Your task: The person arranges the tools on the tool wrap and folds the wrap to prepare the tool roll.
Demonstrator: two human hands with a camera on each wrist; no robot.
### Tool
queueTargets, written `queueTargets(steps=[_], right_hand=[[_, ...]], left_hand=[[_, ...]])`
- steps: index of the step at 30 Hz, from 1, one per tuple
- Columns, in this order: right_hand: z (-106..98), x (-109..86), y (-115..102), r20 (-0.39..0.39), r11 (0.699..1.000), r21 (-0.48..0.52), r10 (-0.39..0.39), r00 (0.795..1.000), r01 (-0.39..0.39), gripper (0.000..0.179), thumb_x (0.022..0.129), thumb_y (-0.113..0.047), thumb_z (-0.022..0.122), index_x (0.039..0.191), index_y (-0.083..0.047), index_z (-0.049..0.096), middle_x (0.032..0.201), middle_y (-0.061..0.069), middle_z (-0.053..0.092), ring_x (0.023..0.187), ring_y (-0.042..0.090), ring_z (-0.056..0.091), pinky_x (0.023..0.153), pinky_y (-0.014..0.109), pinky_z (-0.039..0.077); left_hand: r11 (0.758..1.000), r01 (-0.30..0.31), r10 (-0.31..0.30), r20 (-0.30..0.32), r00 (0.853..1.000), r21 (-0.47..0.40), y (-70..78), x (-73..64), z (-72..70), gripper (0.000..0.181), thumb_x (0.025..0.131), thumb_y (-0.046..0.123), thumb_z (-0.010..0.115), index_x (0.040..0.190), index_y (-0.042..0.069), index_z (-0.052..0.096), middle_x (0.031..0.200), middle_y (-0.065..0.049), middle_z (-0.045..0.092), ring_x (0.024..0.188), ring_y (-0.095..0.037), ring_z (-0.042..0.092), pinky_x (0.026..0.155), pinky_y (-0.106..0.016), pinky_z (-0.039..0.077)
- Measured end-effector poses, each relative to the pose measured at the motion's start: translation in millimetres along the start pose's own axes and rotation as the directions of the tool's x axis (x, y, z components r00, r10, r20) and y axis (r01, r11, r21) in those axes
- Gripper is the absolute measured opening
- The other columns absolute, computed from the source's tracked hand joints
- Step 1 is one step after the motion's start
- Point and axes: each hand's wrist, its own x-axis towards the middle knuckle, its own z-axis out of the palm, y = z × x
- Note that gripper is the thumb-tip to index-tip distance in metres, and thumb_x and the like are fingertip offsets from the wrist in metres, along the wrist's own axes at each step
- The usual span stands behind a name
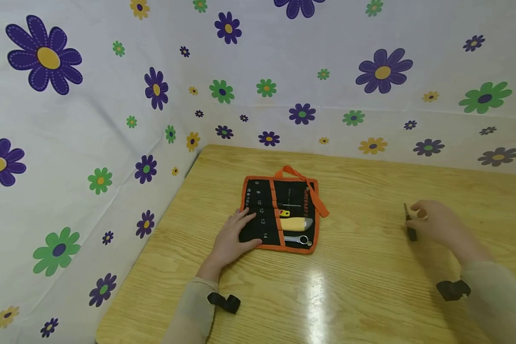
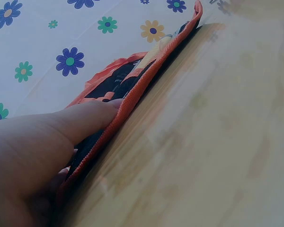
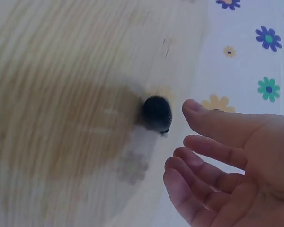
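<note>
A black tool pouch with orange trim point(image 1: 262, 246) lies unfolded on the table, sized numbers printed along its left part. My left hand point(image 1: 232, 241) rests on its left edge with the fingers spread; in the left wrist view the thumb point(image 2: 92, 118) lies on the near border. Tucked in its pockets are a ring-ended wrench point(image 1: 301, 240), a yellow handle with a grey end point(image 1: 294, 223) and a small yellow-and-red item point(image 1: 284, 213). Farther right is a dark-handled screwdriver point(image 1: 412, 233). My right hand point(image 1: 440, 227) is beside it, fingers loosely bent and apart from the handle point(image 3: 157, 114) in the right wrist view.
The wooden table point(image 1: 361, 277) extends around the pouch to both sides. Flower-printed white cloth point(image 1: 241, 57) borders it at the back and left. An orange strap point(image 1: 319, 204) trails off the pouch's right side. Black bands point(image 1: 453, 290) sit on both wrists.
</note>
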Motion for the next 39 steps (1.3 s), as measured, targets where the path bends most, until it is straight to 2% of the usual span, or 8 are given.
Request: queueTargets(steps=[6,9,13,19,23,32,39], right_hand=[[0,-9.5,10,0.059,0.998,0.0,0.068,0.996,-0.068,0.063,0.092,-0.033,0.064,0.117,0.021,0.045,0.098,0.037,0.058,0.09,0.053,0.056,0.067,0.054,0.05],[3,-11.1,10,0.063,0.997,-0.011,0.071,0.995,-0.071,0.063,0.093,-0.038,0.061,0.116,0.019,0.047,0.099,0.037,0.059,0.092,0.054,0.056,0.068,0.055,0.05],[8,-10.6,7,0.053,0.999,-0.007,0.052,0.997,-0.051,0.056,0.092,-0.037,0.063,0.111,0.016,0.053,0.096,0.033,0.063,0.091,0.052,0.057,0.07,0.056,0.05],[15,-7.1,1,0.041,1.0,0.008,0.009,0.999,-0.009,0.041,0.088,-0.025,0.068,0.102,0.013,0.059,0.09,0.028,0.064,0.085,0.046,0.06,0.069,0.054,0.05],[16,-5.2,-5,0.016,1.0,0.006,0.002,1.0,-0.002,0.034,0.089,-0.021,0.067,0.099,0.011,0.062,0.091,0.027,0.064,0.086,0.045,0.06,0.07,0.054,0.05],[17,3.9,-38,-0.117,0.997,0.066,-0.023,0.993,0.031,0.027,0.093,-0.018,0.061,0.102,0.007,0.061,0.094,0.023,0.065,0.089,0.042,0.06,0.071,0.053,0.049],[28,15.1,-69,-0.227,0.977,0.149,-0.117,0.967,0.153,0.018,0.093,-0.014,0.06,0.101,0.002,0.065,0.091,0.013,0.067,0.083,0.031,0.062,0.071,0.048,0.051]], left_hand=[[1.0,-0.002,0.002,0.0,1.0,-0.006,-1.1,0.2,0.8,0.072,0.082,0.047,0.072,0.144,0.021,0.045,0.154,-0.003,0.03,0.144,-0.023,0.016,0.116,-0.045,0.014],[1.0,-0.004,0.004,0.001,1.0,-0.01,0.3,-0.1,0.0,0.072,0.083,0.046,0.072,0.144,0.02,0.045,0.154,-0.003,0.03,0.144,-0.023,0.016,0.116,-0.044,0.013],[1.0,-0.005,0.005,0.004,1.0,-0.009,1.0,0.0,-1.3,0.072,0.083,0.045,0.072,0.144,0.02,0.045,0.154,-0.004,0.03,0.144,-0.023,0.016,0.117,-0.042,0.012],[1.0,-0.007,0.007,0.002,1.0,-0.008,1.7,-0.4,-2.1,0.072,0.083,0.045,0.072,0.144,0.019,0.045,0.154,-0.004,0.03,0.144,-0.023,0.016,0.117,-0.041,0.012],[1.0,-0.011,0.011,0.001,1.0,-0.003,1.6,-0.5,-1.8,0.072,0.083,0.045,0.073,0.144,0.019,0.045,0.154,-0.004,0.03,0.144,-0.024,0.016,0.117,-0.041,0.012],[1.0,-0.012,0.012,0.002,1.0,-0.002,2.2,0.0,-2.3,0.072,0.083,0.044,0.073,0.144,0.019,0.045,0.153,-0.005,0.031,0.144,-0.024,0.016,0.117,-0.041,0.012],[1.0,-0.014,0.014,0.003,1.0,0.006,3.4,0.1,-3.2,0.071,0.083,0.044,0.073,0.144,0.018,0.046,0.153,-0.006,0.032,0.143,-0.025,0.018,0.116,-0.042,0.013]])
